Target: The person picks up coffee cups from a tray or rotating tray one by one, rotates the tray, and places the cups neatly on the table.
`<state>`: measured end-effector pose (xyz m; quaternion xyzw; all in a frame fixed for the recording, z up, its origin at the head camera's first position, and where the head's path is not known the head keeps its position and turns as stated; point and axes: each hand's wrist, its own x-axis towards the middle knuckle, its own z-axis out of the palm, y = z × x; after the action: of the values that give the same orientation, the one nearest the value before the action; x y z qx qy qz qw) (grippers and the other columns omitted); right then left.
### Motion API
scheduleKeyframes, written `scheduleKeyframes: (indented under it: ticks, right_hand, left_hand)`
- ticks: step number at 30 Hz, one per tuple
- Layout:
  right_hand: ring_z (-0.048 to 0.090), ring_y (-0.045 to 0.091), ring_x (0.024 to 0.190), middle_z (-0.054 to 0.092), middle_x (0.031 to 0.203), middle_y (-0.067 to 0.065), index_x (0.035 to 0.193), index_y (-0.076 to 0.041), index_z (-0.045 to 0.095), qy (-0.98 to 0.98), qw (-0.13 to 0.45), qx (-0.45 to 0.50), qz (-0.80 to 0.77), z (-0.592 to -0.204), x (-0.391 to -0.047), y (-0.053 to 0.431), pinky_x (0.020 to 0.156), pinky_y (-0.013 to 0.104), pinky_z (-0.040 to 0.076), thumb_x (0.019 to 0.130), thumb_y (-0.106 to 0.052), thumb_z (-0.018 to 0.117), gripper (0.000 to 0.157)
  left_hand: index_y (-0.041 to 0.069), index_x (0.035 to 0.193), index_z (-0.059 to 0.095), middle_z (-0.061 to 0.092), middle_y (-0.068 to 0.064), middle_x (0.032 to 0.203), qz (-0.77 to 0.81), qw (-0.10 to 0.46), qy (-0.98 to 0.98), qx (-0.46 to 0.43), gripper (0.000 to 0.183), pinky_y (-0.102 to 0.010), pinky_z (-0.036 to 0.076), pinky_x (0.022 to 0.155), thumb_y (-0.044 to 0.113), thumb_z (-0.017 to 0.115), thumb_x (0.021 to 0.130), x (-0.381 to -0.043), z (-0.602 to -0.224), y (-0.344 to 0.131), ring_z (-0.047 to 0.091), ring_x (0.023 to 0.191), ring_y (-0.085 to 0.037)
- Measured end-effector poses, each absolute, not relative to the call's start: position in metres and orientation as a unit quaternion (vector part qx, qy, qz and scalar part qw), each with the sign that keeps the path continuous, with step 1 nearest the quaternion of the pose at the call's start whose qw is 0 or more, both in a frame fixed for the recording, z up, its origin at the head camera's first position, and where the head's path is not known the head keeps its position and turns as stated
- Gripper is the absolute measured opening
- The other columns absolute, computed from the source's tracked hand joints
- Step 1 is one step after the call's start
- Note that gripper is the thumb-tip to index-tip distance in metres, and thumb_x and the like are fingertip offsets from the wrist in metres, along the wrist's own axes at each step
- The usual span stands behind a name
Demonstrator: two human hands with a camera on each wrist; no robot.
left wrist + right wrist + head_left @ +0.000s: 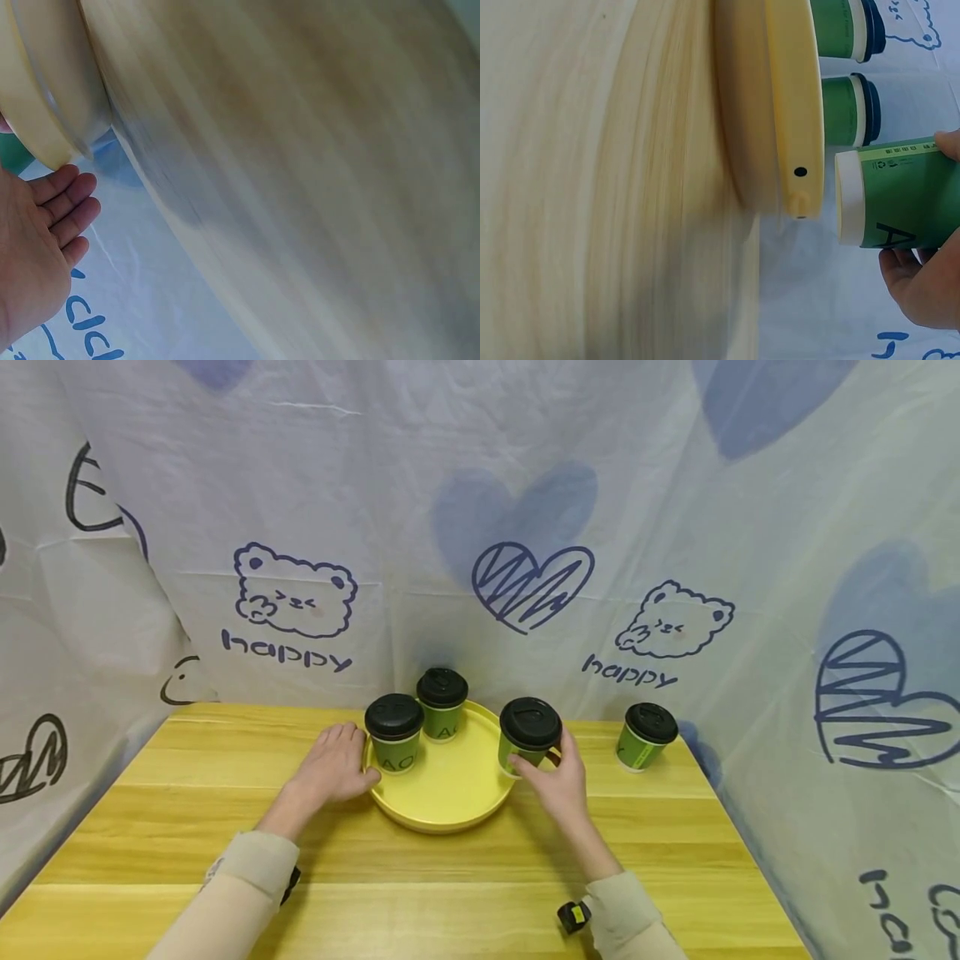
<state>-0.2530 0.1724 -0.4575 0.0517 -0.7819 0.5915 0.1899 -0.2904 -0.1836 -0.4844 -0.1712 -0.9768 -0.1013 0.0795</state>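
Cup (529, 732) of green paper, black-lidded, upright at right edge of round yellow tray (450, 789).
Right hand (561, 779) curled round cup; left hand (333, 764) loosely extended at tray's left rim, gripping nothing. Advised: keep cup level.

On the desk (420, 893), near its back edge, a tray (450, 802) bears a left cup (394, 739) and, behind and to the right of it, a rear cup (442, 706). The left hand (337, 764) is at the tray's left rim; the right hand (558, 781) has a third cup (529, 727) above the tray's right side. Farther right, a fourth cup (647, 737) stands on the desk, before the hanging cloth (405, 468).
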Motion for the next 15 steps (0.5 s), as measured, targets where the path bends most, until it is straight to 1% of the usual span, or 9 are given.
scheduleKeyframes:
  ticks: [7, 9, 15]
  right_hand:
    - [0.05, 0.039, 0.131, 0.052, 0.142, 0.025, 0.148, 0.002, 0.048, -0.78, 0.185, 0.038, 0.597, -0.45, -0.249, 0.175, 0.113, 0.053, 0.043, 0.08, 0.002, 0.084, 0.078]
    - [0.051, 0.038, 0.13, 0.054, 0.14, 0.024, 0.147, 0.001, 0.049, -0.782, 0.187, 0.036, 0.594, -0.45, -0.25, 0.178, 0.113, 0.052, 0.043, 0.08, 0.001, 0.085, 0.077]
    - [0.053, 0.029, 0.128, 0.057, 0.138, 0.015, 0.145, -0.007, 0.053, -0.787, 0.196, 0.03, 0.584, -0.462, -0.258, 0.19, 0.112, 0.047, 0.045, 0.081, -0.007, 0.087, 0.073]
  left_hand:
    - [-0.016, 0.132, 0.051, 0.053, -0.033, 0.131, -0.103, 0.075, -0.977, -0.17, 0.073, -0.06, 0.033, 0.116, 0.039, 0.064, 0.085, -0.29, -0.486, -0.183, 0.047, 0.126, -0.048]
    - [-0.016, 0.133, 0.05, 0.052, -0.033, 0.132, -0.103, 0.073, -0.978, -0.169, 0.073, -0.06, 0.033, 0.117, 0.039, 0.064, 0.086, -0.29, -0.486, -0.183, 0.047, 0.127, -0.049]
    - [-0.016, 0.133, 0.05, 0.052, -0.034, 0.134, -0.104, 0.071, -0.978, -0.167, 0.073, -0.061, 0.033, 0.116, 0.038, 0.065, 0.086, -0.289, -0.484, -0.183, 0.047, 0.127, -0.049]
